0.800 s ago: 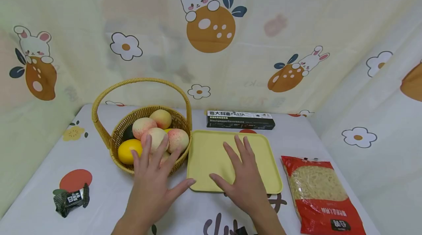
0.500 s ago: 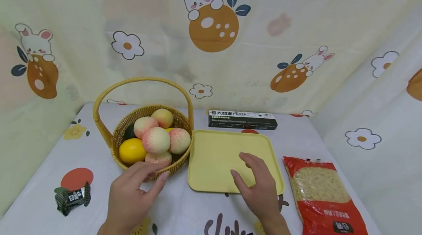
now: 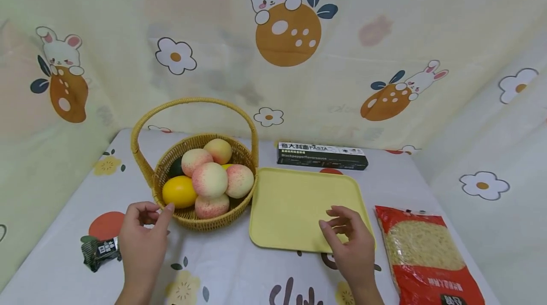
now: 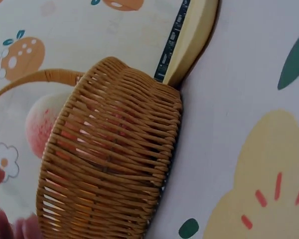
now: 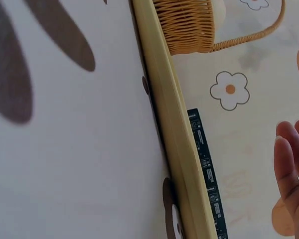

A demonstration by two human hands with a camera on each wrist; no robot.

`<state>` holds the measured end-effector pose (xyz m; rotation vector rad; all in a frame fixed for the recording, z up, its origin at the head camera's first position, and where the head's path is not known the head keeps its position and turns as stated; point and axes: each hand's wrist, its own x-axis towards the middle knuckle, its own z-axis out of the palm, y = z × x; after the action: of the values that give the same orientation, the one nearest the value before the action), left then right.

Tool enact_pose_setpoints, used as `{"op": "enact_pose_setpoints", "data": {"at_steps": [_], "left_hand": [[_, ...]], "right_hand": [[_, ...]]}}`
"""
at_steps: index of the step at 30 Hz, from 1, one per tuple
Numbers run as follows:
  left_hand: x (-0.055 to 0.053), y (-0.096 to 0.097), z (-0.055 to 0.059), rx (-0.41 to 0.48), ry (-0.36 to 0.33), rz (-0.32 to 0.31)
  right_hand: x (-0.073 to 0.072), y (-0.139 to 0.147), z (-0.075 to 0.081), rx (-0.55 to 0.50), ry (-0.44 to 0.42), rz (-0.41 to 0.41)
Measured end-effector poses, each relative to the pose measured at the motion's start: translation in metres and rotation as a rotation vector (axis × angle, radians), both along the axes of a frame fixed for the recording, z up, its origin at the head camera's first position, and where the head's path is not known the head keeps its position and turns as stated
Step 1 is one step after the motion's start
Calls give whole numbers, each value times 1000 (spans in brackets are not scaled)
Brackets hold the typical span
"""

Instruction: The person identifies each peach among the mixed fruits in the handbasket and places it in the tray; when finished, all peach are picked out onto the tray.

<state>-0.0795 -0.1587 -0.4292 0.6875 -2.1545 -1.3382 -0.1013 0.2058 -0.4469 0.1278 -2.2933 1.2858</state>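
My left hand [image 3: 143,243] hovers at the front left of the wicker basket [image 3: 201,224], its fingers loosely curled and holding nothing. In the basket lie several peaches [image 3: 210,180], a yellow fruit [image 3: 179,192] like a lemon or mango, and a dark green item [image 3: 176,167], partly hidden. Beside that hand is a small black wrapped packet [image 3: 100,252], partly covered by it. My right hand [image 3: 351,243], with relaxed bent fingers and nothing in them, is over the front right edge of the yellow tray [image 3: 299,210]. Fingers [image 5: 289,164] show at the right wrist view's edge.
A dark pasta box [image 3: 322,156] lies behind the tray. To the tray's right is a red bag [image 3: 427,252] with pale contents behind a clear window. A printed curtain [image 3: 213,72] hangs behind the table, and the basket's tall handle [image 3: 194,100] arches up.
Both hands were spread over the basket and tray. The left has drawn back and left, the right toward the tray's front right, and their fingers have bent. The view has shifted slightly.
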Motion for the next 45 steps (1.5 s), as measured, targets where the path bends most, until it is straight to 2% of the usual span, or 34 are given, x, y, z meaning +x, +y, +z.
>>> {"op": "enact_pose_setpoints", "data": {"at_steps": [5,10,13,19,27,30,37,40,45], "left_hand": [[-8,-2,-4,172,-67,-11],[-12,-1,-8,358,-109,-31],[-14,-1,-10,440,-129,-44],[-15,1,-13,543,-117,-87],[-15,1,-14,731,-46,-153],[-15,0,-15,775,-44,-157],[-15,-3,-17,823,-47,-150],[-14,-3,-18,838,-46,-154],[-14,-4,-18,832,-50,-155]], "right_hand": [[-1,2,1,-94,-82,-37],[1,0,1,-217,-165,1],[1,-1,-1,-269,-215,27],[-1,-2,-2,-311,-304,38],[-3,-3,-4,-321,-373,43],[-3,-3,-4,-339,-385,69],[-3,-3,-1,-401,-427,188],[-5,-6,3,-344,-423,212],[-15,-20,16,-187,-341,306]]}}
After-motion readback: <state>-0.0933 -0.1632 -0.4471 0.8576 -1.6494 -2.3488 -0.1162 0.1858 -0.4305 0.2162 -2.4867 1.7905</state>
